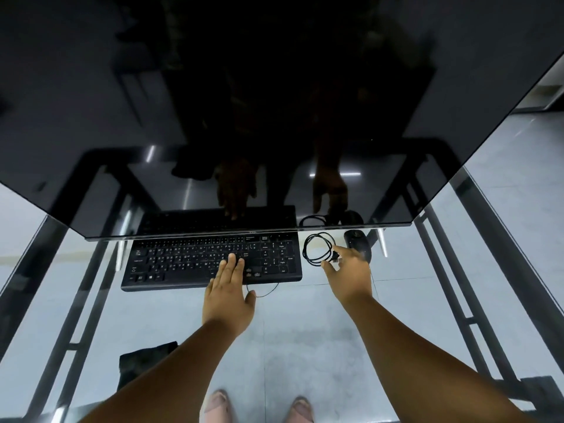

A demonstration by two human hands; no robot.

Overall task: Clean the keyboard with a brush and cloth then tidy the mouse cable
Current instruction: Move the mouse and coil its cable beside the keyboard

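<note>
The left hand [229,296] lay flat, fingers straight, pressing on the right half of the black keyboard [210,261], which sat on the glass counter [305,325] under the dark monitor [244,102]. Just right of the keyboard, the mouse cable [317,249] lay coiled in a loop, and the right hand [351,270] reached in with fingers curled at the cable's end; an actual pinch couldn't be made out. The mouse [357,243] sat just beyond that hand. A dark cloth [143,361] lay near the counter's front left.
</note>
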